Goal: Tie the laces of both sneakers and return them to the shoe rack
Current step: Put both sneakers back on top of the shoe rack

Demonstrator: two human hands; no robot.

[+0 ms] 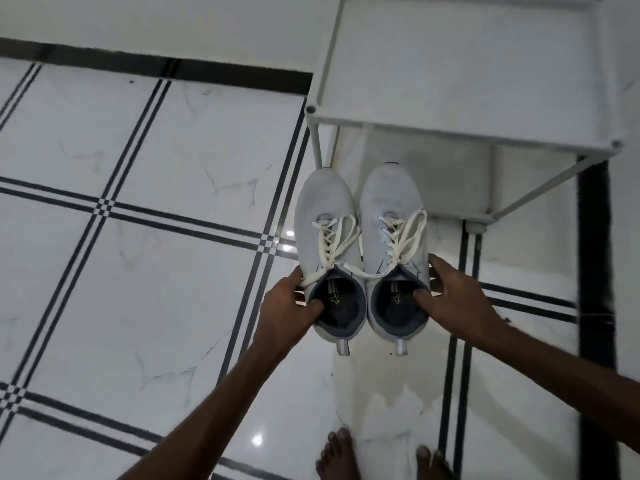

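Two pale grey sneakers with cream laces are held side by side, toes pointing away from me toward the white shoe rack (460, 131). My left hand (289, 308) grips the collar of the left sneaker (323, 216), thumb inside the opening. My right hand (453, 294) grips the collar of the right sneaker (391, 202) the same way. The laces on both shoes are crossed with loops and loose ends lying over the tongues. The toes reach just under the rack's front left corner.
The rack has thin white tube legs and a white top shelf; a lower shelf (450, 174) shows beneath it. White floor tiles with black stripe lines lie all around. My bare feet (337, 455) stand at the bottom edge.
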